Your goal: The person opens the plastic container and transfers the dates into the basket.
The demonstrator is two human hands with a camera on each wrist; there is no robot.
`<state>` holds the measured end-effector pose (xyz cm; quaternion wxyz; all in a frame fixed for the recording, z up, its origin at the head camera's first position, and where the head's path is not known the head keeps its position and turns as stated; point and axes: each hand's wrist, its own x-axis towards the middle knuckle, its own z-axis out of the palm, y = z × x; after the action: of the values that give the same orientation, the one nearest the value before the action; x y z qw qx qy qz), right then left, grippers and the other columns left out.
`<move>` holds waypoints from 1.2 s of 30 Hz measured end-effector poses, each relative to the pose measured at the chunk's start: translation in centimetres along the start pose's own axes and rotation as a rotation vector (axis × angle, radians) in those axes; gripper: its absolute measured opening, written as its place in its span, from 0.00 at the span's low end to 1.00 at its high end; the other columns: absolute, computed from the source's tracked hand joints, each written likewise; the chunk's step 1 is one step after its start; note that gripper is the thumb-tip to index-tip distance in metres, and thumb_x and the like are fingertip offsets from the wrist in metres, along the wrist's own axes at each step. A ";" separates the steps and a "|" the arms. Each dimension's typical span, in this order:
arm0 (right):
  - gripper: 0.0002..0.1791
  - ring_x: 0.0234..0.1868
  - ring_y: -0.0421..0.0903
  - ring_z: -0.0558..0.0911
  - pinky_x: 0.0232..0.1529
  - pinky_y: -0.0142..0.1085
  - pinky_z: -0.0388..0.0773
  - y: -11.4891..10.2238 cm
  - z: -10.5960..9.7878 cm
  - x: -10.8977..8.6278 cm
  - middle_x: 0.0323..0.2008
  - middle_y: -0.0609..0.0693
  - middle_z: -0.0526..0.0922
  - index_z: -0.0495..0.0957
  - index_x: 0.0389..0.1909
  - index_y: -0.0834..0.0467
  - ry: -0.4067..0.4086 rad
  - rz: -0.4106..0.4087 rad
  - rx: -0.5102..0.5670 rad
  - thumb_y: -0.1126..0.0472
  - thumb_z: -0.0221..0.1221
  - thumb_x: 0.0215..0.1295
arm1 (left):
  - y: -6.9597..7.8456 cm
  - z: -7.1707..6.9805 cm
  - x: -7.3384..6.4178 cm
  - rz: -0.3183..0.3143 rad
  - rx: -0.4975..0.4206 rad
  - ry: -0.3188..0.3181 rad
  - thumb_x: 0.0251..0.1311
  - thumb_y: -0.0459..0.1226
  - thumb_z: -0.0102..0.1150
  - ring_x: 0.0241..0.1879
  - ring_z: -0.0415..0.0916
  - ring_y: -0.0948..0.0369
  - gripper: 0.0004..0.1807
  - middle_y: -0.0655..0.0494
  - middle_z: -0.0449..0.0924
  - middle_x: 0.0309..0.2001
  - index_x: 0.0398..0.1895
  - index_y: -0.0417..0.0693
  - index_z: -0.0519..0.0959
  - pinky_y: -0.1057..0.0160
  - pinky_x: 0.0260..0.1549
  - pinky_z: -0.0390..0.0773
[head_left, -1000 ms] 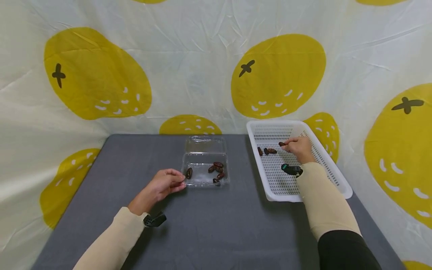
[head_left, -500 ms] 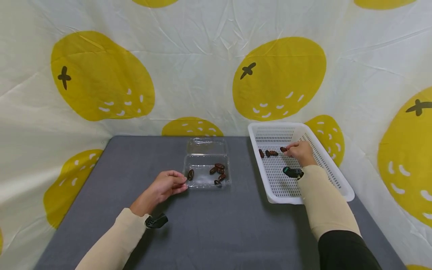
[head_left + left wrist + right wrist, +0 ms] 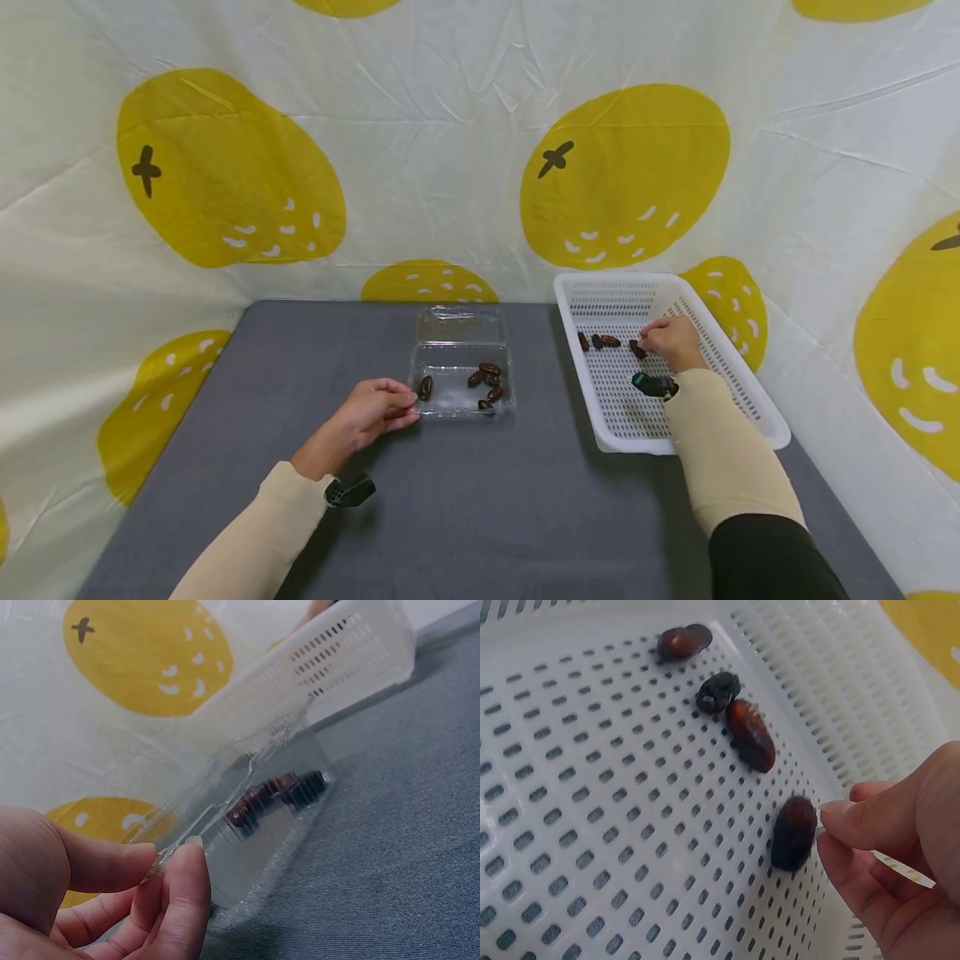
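My left hand [image 3: 372, 410] pinches the front left corner of a clear plastic clamshell box [image 3: 259, 889] between thumb and fingers. The box's lid [image 3: 461, 325] stands open at the back. Several dark brown dates [image 3: 490, 380] lie at its right side, and another date [image 3: 426, 387] lies at its left. Inside the white basket, my right hand [image 3: 672, 342] has its thumb and fingertips right beside a date [image 3: 793, 834], whose whole outline shows. Three other dates lie farther along the basket floor, one reddish brown [image 3: 751, 736], one nearly black [image 3: 718, 693], one beyond [image 3: 684, 643].
The white perforated basket [image 3: 592, 417] stands at the right of the grey-covered table [image 3: 480, 517], with raised walls all round. A curtain [image 3: 435, 167] printed with yellow fruit hangs behind the table. Each wrist carries a dark camera [image 3: 350, 491].
The date at my right fingertips has moved down onto the basket floor and turned from roughly level to slanted. My right hand has shifted slightly lower. The left hand keeps its hold on the box.
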<state>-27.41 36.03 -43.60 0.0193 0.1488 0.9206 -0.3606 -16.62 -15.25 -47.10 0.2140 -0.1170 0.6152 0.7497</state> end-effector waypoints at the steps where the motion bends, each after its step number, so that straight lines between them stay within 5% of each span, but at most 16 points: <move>1: 0.17 0.49 0.59 0.79 0.36 0.33 0.78 0.0 0.0 0.0 0.54 0.69 0.81 0.81 0.52 0.71 0.004 0.004 0.003 0.63 0.62 0.68 | 0.0 0.0 0.0 0.000 0.001 0.000 0.66 0.26 0.65 0.28 0.84 0.61 0.05 0.48 0.84 0.35 0.38 0.41 0.79 0.66 0.35 0.90; 6: 0.18 0.52 0.59 0.78 0.54 0.46 0.83 -1.1 -0.3 -0.3 0.57 0.68 0.81 0.81 0.56 0.68 -0.011 0.007 0.071 0.62 0.63 0.69 | 0.1 0.1 0.1 0.002 -0.003 0.000 0.67 0.26 0.64 0.28 0.84 0.61 0.05 0.49 0.83 0.35 0.37 0.42 0.79 0.66 0.34 0.90; 11: 0.21 0.57 0.60 0.78 0.70 0.57 0.77 -3.0 -0.4 -0.9 0.61 0.66 0.80 0.79 0.60 0.64 -0.070 -0.027 0.104 0.59 0.64 0.70 | 0.4 -0.1 0.1 0.005 -0.003 -0.005 0.66 0.26 0.66 0.28 0.84 0.61 0.05 0.48 0.83 0.35 0.39 0.39 0.78 0.65 0.35 0.90; 16: 0.21 0.50 0.54 0.82 0.62 0.52 0.83 -5.1 0.1 -1.7 0.53 0.61 0.86 0.82 0.58 0.65 -0.092 -0.133 0.111 0.58 0.66 0.69 | 0.4 0.0 0.1 -0.003 -0.011 -0.012 0.66 0.25 0.64 0.28 0.84 0.62 0.05 0.49 0.82 0.34 0.38 0.39 0.78 0.65 0.35 0.90; 23: 0.21 0.37 0.39 0.82 0.43 0.28 0.84 -8.6 0.6 -2.9 0.36 0.41 0.87 0.83 0.56 0.67 -0.137 -0.266 0.192 0.60 0.69 0.66 | 0.5 0.0 0.0 -0.006 -0.007 -0.017 0.68 0.25 0.62 0.28 0.84 0.62 0.04 0.49 0.82 0.34 0.39 0.39 0.77 0.65 0.34 0.90; 29: 0.22 0.34 0.36 0.84 0.41 0.24 0.85 -11.9 1.5 -4.1 0.31 0.38 0.87 0.79 0.57 0.74 -0.242 -0.304 0.364 0.66 0.68 0.67 | 0.6 0.0 -0.1 -0.005 -0.009 -0.020 0.69 0.25 0.61 0.27 0.84 0.62 0.05 0.50 0.82 0.34 0.37 0.41 0.77 0.65 0.34 0.90; 36: 0.17 0.34 0.38 0.86 0.42 0.25 0.85 -14.2 2.7 -4.8 0.31 0.39 0.87 0.81 0.53 0.72 -0.293 -0.325 0.373 0.67 0.68 0.66 | 0.6 0.0 -0.2 -0.006 0.000 -0.019 0.67 0.27 0.65 0.28 0.84 0.61 0.04 0.48 0.83 0.36 0.38 0.41 0.78 0.66 0.35 0.90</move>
<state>-27.13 23.10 -35.56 0.0664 -0.0532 0.8375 -0.5397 -16.70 -15.37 -46.52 0.2219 -0.1117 0.6128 0.7501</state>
